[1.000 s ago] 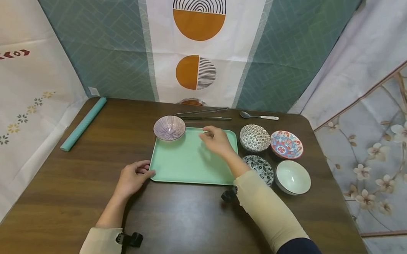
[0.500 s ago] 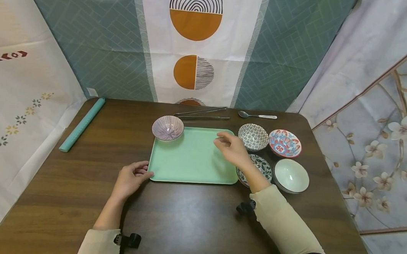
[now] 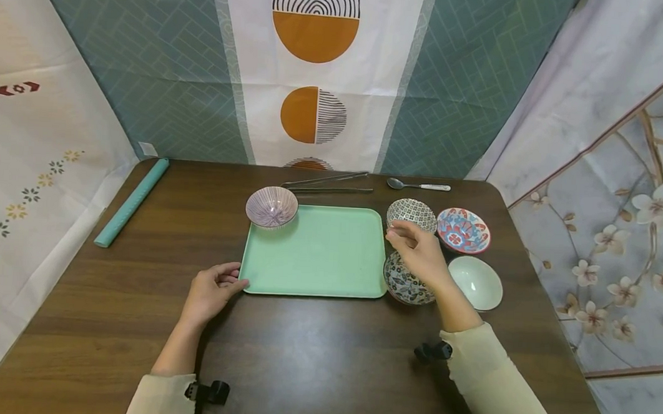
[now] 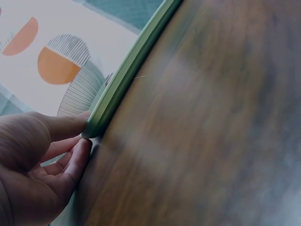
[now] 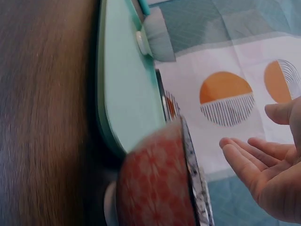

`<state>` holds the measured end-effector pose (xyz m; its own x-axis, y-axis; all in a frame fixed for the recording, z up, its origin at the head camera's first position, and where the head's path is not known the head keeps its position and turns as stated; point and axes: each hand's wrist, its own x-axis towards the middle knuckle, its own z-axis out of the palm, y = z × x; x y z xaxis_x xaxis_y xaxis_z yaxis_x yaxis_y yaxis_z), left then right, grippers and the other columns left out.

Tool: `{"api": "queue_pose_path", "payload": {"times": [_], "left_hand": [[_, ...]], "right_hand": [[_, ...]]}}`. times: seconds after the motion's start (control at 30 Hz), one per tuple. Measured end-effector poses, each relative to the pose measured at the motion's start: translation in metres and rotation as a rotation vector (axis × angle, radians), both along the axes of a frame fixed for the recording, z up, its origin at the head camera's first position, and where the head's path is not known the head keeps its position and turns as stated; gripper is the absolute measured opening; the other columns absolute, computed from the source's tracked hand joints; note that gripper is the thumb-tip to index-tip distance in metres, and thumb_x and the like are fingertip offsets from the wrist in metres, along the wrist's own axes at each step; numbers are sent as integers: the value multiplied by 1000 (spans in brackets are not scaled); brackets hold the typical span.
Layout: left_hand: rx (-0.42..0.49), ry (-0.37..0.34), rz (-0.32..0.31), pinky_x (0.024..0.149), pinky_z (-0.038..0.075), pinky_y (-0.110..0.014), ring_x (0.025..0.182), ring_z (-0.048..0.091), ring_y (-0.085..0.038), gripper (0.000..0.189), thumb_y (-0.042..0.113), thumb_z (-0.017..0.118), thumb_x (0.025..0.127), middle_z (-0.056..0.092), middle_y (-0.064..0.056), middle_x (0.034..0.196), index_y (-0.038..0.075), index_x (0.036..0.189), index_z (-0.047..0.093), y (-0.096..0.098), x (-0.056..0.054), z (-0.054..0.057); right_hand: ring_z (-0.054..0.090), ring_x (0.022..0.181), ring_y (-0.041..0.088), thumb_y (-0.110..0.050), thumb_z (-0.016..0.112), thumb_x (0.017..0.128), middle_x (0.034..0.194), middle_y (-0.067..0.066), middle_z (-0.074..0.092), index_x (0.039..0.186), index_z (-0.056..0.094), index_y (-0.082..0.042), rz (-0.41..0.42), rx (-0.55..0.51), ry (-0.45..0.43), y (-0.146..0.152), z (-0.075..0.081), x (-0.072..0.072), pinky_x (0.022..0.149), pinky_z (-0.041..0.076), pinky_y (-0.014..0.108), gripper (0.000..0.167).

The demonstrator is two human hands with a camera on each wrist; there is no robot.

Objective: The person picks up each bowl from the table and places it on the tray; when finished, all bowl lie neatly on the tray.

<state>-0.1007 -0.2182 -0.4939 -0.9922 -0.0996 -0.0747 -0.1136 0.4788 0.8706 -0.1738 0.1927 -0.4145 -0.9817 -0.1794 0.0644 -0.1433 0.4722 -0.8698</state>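
Observation:
My left hand [image 3: 211,293] pinches the near left corner of a mint-green tray [image 3: 317,256]; in the left wrist view the thumb lies over the tray's rim [image 4: 126,77] and fingers press below it. A purple-striped bowl [image 3: 272,207] stands in the tray's far left corner. My right hand [image 3: 421,252] hovers with nothing in it over the bowls right of the tray. Below it are a black-and-white floral bowl [image 3: 406,285], whose red outside [image 5: 153,181] shows in the right wrist view, and a checked bowl [image 3: 412,212], partly hidden by the fingers.
A red-and-blue patterned bowl [image 3: 463,231] and a plain white bowl [image 3: 476,283] stand further right. Behind the tray lie metal tongs [image 3: 327,185] and a spoon [image 3: 418,185]. A teal roll [image 3: 131,203] lies along the table's left side.
My right hand has moved right, from above the tray to above the bowls. The left hand stays at the tray's corner, and the tray and bowls keep their places.

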Motion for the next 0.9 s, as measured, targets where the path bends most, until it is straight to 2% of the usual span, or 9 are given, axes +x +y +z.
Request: {"api": "queue_pose_path", "payload": {"times": [0.1, 0.27, 0.33, 0.53, 0.7, 0.9], "left_hand": [[0, -6, 7, 69, 52, -13, 86, 66, -16, 43, 9, 79, 89, 67, -23, 107, -11, 125, 64, 1, 0, 1], [-9, -9, 17, 69, 52, -14, 88, 69, -20, 43, 11, 79, 89, 69, -22, 107, -9, 125, 65, 2, 1, 0], [-16, -8, 19, 68, 52, -14, 89, 69, -21, 43, 11, 79, 90, 69, -21, 106, -9, 125, 66, 2, 1, 0], [-43, -10, 26, 67, 52, -15, 89, 69, -20, 40, 12, 80, 89, 71, -18, 104, -6, 123, 68, 3, 1, -3], [-26, -19, 13, 68, 52, -16, 90, 69, -23, 41, 12, 80, 89, 70, -18, 104, -7, 122, 68, 5, 0, -2], [-34, -18, 2, 68, 52, -16, 93, 69, -25, 41, 12, 79, 89, 70, -19, 105, -7, 123, 68, 4, -1, -1]], "right_hand": [[64, 116, 36, -26, 62, 103, 125, 22, 67, 138, 57, 2, -31, -7, 11, 12, 3, 3, 99, 50, 45, 46], [65, 115, 32, -28, 61, 104, 126, 22, 66, 139, 57, 1, -93, -9, 4, 32, 7, 8, 92, 50, 22, 46], [66, 110, 23, -28, 60, 104, 126, 22, 65, 139, 56, 1, -117, -21, 3, 40, 7, 10, 88, 49, 15, 46], [64, 93, -9, -26, 60, 104, 126, 28, 64, 138, 55, 7, -182, -61, 36, 65, 8, 18, 85, 49, 11, 47], [61, 89, -13, -33, 59, 104, 126, 25, 65, 139, 56, 4, -256, 18, 53, 85, 8, 24, 81, 47, 8, 51], [59, 85, -15, -30, 62, 102, 122, 27, 66, 135, 61, 5, -339, 63, 110, 107, 5, 26, 74, 47, 7, 47]]}}
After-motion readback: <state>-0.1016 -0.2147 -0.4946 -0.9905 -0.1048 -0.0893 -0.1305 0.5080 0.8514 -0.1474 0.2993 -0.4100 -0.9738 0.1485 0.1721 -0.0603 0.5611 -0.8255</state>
